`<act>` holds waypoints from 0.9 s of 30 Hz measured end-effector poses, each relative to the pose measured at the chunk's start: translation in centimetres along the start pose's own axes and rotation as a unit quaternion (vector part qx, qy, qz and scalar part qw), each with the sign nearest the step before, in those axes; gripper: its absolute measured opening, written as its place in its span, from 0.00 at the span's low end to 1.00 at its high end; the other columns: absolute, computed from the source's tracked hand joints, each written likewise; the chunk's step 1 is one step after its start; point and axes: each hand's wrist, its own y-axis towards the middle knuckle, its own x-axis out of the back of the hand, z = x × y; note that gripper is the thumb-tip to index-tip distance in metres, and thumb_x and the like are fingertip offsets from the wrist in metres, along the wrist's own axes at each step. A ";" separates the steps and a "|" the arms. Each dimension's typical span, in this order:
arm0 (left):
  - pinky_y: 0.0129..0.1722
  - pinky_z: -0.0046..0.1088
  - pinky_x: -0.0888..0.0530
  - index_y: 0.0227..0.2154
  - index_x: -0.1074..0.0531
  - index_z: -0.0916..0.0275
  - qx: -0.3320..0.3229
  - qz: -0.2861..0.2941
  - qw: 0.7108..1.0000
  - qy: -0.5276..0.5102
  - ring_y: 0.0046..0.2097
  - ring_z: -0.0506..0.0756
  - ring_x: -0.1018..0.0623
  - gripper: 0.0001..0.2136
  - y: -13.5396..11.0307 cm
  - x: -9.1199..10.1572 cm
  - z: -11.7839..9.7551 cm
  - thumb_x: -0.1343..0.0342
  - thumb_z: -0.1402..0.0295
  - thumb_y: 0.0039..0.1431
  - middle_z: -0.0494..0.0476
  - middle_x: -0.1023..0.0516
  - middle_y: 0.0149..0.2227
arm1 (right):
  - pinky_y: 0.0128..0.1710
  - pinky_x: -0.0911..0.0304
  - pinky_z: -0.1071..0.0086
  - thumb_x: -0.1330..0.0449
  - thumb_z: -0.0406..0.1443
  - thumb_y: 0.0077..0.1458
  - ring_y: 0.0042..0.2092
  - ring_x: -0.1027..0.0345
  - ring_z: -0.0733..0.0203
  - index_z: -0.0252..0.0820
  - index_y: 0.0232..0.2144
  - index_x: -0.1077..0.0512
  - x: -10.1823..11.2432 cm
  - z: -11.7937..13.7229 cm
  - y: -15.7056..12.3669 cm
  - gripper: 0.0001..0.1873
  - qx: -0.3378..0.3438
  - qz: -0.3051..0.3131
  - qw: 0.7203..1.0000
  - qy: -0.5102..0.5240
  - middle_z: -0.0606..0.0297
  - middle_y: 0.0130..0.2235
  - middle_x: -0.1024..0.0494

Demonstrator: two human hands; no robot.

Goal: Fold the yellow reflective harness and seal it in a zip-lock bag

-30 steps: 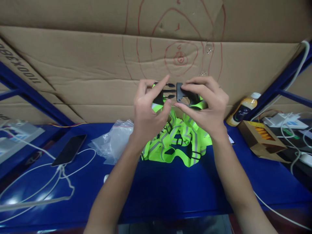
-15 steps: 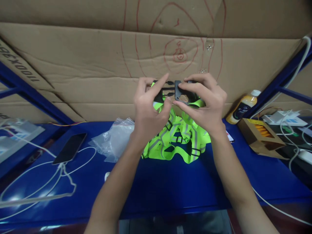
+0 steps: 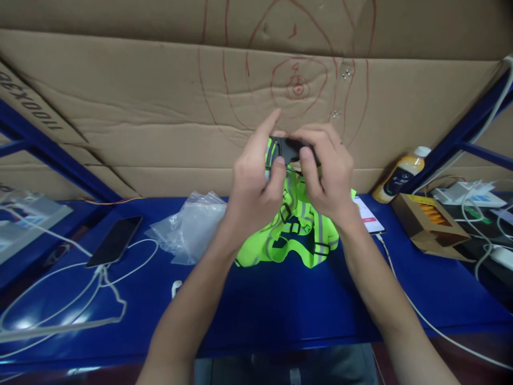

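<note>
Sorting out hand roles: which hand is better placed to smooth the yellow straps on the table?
Probably the left hand: it sits nearer the straps, while the right hand pinches the black buckle.

At your far left, the cardboard sheet [image 3: 120, 96] shows upside-down black print, partly cut off; you can read "1100X39".

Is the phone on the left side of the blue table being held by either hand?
No, the phone lies on the blue table with a white cable beside it, while both hands grip the black buckle.
</note>
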 end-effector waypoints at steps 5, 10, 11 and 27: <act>0.73 0.50 0.31 0.68 0.34 0.51 0.009 0.002 1.000 0.005 0.70 0.67 0.28 0.25 -0.2 -0.9 0.5 0.48 0.48 0.75 0.62 0.25 0.66 | 0.59 0.26 0.51 0.50 0.38 0.73 0.56 0.24 0.52 0.53 0.54 0.29 -0.8 0.0 -0.3 0.13 -0.006 -0.026 0.999 0.038 0.59 0.52 0.20; 0.69 0.49 0.26 0.63 0.29 0.50 0.009 -0.005 0.999 -0.047 0.67 0.66 0.24 0.22 0.5 -0.3 0.1 0.42 0.50 0.73 0.60 0.24 0.64 | 0.55 0.25 0.56 0.37 0.43 0.67 0.54 0.22 0.51 0.47 0.59 0.29 1.7 -1.1 0.5 0.20 -0.053 0.047 0.990 0.124 0.58 0.55 0.20; 0.69 0.48 0.25 0.62 0.28 0.50 0.009 -0.008 0.998 -0.065 0.66 0.65 0.23 0.21 0.6 -0.1 -0.2 0.40 0.52 0.72 0.60 0.24 0.64 | 0.50 0.25 0.59 0.36 0.44 0.67 0.50 0.21 0.53 0.46 0.55 0.26 2.4 -1.2 0.6 0.18 -0.065 0.085 0.987 0.122 0.59 0.51 0.17; 0.38 0.32 0.18 0.42 0.17 0.60 0.252 0.038 0.906 -0.337 0.40 0.58 0.15 0.18 1.2 1.3 0.7 0.24 0.56 0.54 0.57 0.14 0.40 | 0.58 0.27 0.50 0.44 0.32 0.70 0.57 0.22 0.50 0.50 0.56 0.19 3.3 -1.7 0.6 0.19 0.069 0.092 0.993 0.003 0.58 0.58 0.17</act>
